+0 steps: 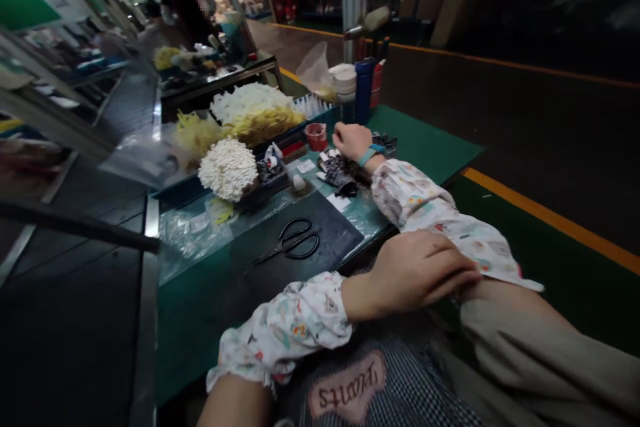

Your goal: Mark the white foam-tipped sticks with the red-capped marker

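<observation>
My left hand [413,273] reaches across to my right forearm, with its fingers closed at the elbow end of the white patterned sleeve cover [430,207]. Its fingertips are partly hidden against the arm. Over the table my right hand [353,140] is curled into a loose fist, and nothing shows in it. A blue band [370,155] is round that wrist. Close beneath lie dark striped gloves [340,177], and a small red cup [316,138] stands beside the fist. Black-handled scissors [300,240] rest on a dark mat [327,213]. A matching sleeve cover [290,330] is on my left forearm.
A blue tray [175,195] holds white and yellow pieces [255,110] and a bundle of white bead-like tips [229,170]. Behind stand a blue bottle [364,90] and a white-lidded jar [343,83]. A conveyor [107,280] runs along the left. Another person [187,17] sits farther back.
</observation>
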Available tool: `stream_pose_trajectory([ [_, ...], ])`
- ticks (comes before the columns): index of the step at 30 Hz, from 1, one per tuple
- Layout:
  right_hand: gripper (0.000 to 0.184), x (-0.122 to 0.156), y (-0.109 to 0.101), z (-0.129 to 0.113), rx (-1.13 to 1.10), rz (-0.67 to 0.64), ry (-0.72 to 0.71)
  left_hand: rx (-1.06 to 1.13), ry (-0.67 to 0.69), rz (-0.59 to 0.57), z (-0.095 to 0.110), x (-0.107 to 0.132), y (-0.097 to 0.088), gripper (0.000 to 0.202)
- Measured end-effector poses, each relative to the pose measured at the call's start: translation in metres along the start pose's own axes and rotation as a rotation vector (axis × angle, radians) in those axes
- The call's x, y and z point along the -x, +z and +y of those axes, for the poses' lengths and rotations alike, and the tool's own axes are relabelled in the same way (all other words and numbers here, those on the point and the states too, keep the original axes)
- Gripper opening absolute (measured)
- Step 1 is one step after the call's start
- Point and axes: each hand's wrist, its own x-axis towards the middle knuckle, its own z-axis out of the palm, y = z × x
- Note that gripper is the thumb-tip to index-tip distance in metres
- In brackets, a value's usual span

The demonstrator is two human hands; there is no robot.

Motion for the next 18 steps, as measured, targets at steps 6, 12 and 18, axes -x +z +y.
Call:
stream_pose_trajectory([
  [6,0.025,-0.011,-0.007,0.012,-0.193,0.168,0.099,0.023,-0.264,-0.185,0.002,0.025,0.007,0.032],
  [12,0.018,0.031,0.002,-0.043,-0.437,-0.014,-0.378,0.141,-0.175,-0.362,0.009,0.041,-0.023,0.022],
  [18,0.023,0.116,0.025,-0.087,-0.207,-0.429,-1.009,0.245,-0.291,0.203,0.028,0.070,-0.129,0.019],
])
